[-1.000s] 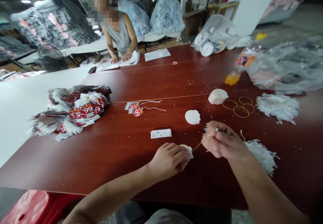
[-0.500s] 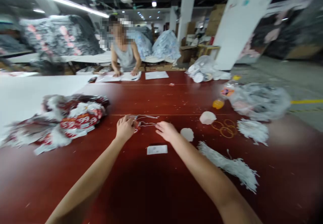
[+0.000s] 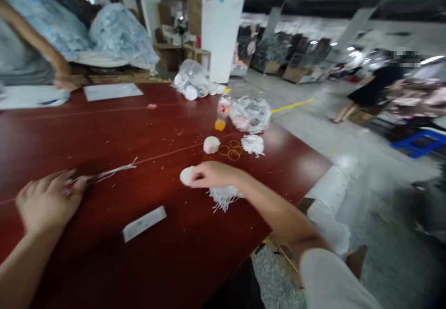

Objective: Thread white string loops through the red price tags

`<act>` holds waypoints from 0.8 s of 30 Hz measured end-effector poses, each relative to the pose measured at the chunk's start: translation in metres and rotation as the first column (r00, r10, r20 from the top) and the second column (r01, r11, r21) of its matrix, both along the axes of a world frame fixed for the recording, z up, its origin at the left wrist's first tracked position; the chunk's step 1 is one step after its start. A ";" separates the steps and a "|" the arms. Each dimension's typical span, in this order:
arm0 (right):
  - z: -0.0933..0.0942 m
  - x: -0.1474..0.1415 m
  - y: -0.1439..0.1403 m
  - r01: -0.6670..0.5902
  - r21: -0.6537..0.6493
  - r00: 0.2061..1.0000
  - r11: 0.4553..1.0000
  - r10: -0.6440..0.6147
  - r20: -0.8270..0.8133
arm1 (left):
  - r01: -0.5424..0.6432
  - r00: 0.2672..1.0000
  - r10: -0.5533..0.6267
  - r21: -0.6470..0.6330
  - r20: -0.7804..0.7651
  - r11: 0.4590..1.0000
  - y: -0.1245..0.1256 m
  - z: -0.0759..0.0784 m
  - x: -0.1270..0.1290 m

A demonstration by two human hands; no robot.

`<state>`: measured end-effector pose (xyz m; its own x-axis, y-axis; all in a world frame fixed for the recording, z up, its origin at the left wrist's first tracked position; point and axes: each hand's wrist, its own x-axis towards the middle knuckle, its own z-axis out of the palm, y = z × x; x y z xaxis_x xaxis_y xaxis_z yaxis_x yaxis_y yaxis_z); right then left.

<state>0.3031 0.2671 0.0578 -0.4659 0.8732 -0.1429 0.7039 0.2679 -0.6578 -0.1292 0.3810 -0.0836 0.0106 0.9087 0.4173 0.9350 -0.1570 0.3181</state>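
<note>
At the left, my left hand (image 3: 50,200) is closed around a small red-and-white tag (image 3: 68,186), mostly hidden by the fingers. White strings (image 3: 116,169) trail from it to the right across the dark red table (image 3: 146,262). My right hand (image 3: 212,174) has its fingers curled at the edge of a white round piece (image 3: 186,175), in contact with it; the fingertips are blurred. Partly under my right wrist lies a bundle of white strings (image 3: 223,197). A white printed strip (image 3: 144,223) lies between my hands, nearer to me.
Beyond my right hand are a thick white round piece (image 3: 211,145), several rubber bands (image 3: 233,153), another white string bundle (image 3: 253,144), a bottle of orange drink (image 3: 223,109) and plastic bags (image 3: 250,114). A person's arm (image 3: 45,44) is across the table; another person (image 3: 369,86) is further right.
The view has turned right. My right hand has left the string ends and moved right to the white round piece. My left hand stays at the tag.
</note>
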 end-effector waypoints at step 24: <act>-0.029 0.055 -0.061 -0.098 -0.032 0.976 0.995 0.102 0.194 | 0.648 0.746 -0.661 -0.314 0.079 0.694 -0.023 0.026 0.273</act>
